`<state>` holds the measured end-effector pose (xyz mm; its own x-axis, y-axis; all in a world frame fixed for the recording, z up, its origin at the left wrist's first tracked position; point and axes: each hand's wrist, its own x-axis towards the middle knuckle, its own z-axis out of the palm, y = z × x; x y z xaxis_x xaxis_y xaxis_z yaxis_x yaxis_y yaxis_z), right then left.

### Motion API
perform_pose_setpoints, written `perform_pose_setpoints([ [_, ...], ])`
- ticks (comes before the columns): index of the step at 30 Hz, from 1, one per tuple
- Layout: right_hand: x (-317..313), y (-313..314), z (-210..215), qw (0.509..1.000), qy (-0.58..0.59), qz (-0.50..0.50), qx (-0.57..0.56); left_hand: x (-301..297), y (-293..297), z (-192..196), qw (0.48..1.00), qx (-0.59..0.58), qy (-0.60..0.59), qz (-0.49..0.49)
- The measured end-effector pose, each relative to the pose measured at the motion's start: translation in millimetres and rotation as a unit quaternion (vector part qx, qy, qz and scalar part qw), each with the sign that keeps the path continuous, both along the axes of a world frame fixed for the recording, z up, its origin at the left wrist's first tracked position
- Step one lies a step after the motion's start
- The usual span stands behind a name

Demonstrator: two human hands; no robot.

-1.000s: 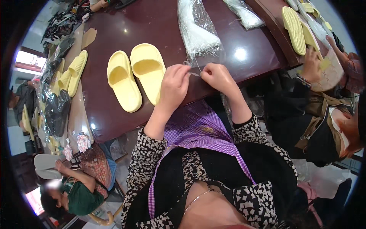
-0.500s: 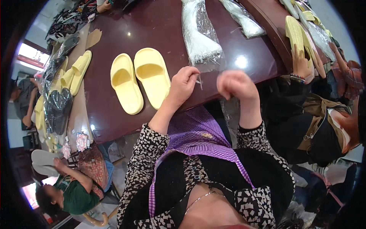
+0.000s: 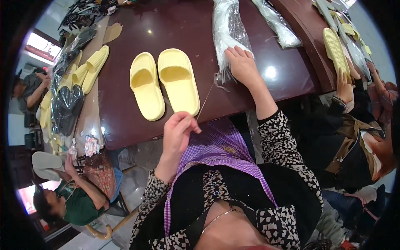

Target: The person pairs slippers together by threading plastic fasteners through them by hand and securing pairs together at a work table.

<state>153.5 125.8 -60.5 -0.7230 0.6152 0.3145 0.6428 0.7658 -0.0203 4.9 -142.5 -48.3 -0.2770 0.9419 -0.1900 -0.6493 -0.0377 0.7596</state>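
My left hand (image 3: 179, 132), near the table's front edge, pinches a thin pale strand (image 3: 204, 107) between thumb and fingertips. The strand slants up toward the loose end of a bundle of white plastic strands (image 3: 225, 29) in a clear sleeve. My right hand (image 3: 243, 66) is on that end, fingers bent over it and holding it. Just beyond my left hand, a pair of yellow slippers lies side by side, toes away from me: the left slipper (image 3: 146, 93) and the right slipper (image 3: 180, 87). The left fingertips appear close to the right slipper's heel.
A second sleeved bundle (image 3: 280, 26) lies farther right on the dark red table (image 3: 121, 121). Along the left edge are more yellow slippers (image 3: 96, 68) and dark clear-wrapped ones (image 3: 68, 112). Co-workers sit on both sides; one at right holds a yellow slipper (image 3: 334, 48).
My hands have moved apart: the left came back toward me with the strand, the right went forward onto the white bundle. The view has shifted slightly.
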Motion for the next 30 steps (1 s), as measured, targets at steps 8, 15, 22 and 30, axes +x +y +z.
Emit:
perform_pose_setpoints([
  [8, 2, 13, -11, 0.999, 0.016, -0.012, 0.032, -42, -72, 45, 0.993, 0.106, -0.017, 0.049],
  [15, -16, -21, 31, 0.967, 0.23, 0.072, -0.085, -69, -83, 56, 0.975, 0.029, 0.048, 0.217],
  [22, -39, -140, 97, 0.872, 0.22, 0.421, -0.113, -38, -32, 58, 0.992, -0.1, 0.08, -0.022],
  [30, -32, -127, 95, 0.878, 0.183, 0.425, -0.12, -35, -34, 68, 0.939, -0.117, 0.317, -0.059],
])
